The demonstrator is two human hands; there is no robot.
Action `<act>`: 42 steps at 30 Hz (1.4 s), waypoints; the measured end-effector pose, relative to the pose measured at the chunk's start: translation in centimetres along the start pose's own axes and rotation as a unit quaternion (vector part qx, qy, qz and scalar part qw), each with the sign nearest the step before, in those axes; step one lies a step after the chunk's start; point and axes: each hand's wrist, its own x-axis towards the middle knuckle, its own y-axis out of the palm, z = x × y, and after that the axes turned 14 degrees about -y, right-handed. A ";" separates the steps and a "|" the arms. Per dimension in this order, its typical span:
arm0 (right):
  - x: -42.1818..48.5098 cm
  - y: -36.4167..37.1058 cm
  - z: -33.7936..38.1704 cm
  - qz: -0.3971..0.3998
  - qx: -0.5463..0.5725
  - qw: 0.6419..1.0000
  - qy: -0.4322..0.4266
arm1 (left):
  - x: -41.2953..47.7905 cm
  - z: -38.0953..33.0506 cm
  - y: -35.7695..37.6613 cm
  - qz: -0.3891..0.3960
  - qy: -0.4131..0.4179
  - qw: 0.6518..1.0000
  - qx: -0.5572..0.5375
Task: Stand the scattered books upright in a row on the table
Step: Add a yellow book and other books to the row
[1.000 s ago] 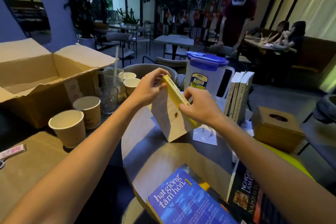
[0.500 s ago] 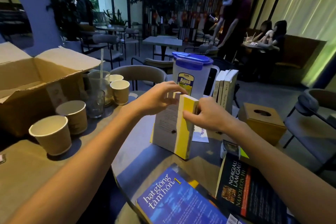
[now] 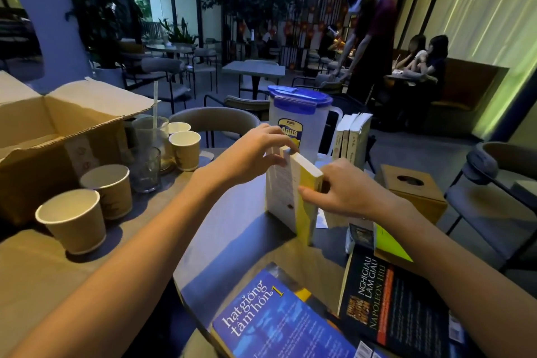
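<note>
A yellow-spined book (image 3: 293,197) stands upright on the round table (image 3: 241,229), its bottom edge on the tabletop. My left hand (image 3: 255,151) grips its top far corner. My right hand (image 3: 340,189) pinches its near top corner from the right. Three books (image 3: 353,139) stand upright in a row behind it, beside the jug. A blue book (image 3: 279,320) and a black book (image 3: 389,305) lie flat at the near edge.
A plastic jug with a blue lid (image 3: 299,122) stands just behind the held book. Paper cups (image 3: 75,219), glasses (image 3: 145,168) and an open cardboard box (image 3: 43,136) fill the left. A wooden tissue box (image 3: 412,189) sits on the right. People are at far tables.
The yellow book went from tilted in the air to upright on the table. Both hands stayed on it and the camera view shifted closer.
</note>
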 end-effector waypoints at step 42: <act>-0.4 -12.0 -1.6 -0.053 -0.021 0.998 -0.002 | -3.3 -8.7 -2.5 0.025 -0.014 0.974 -0.225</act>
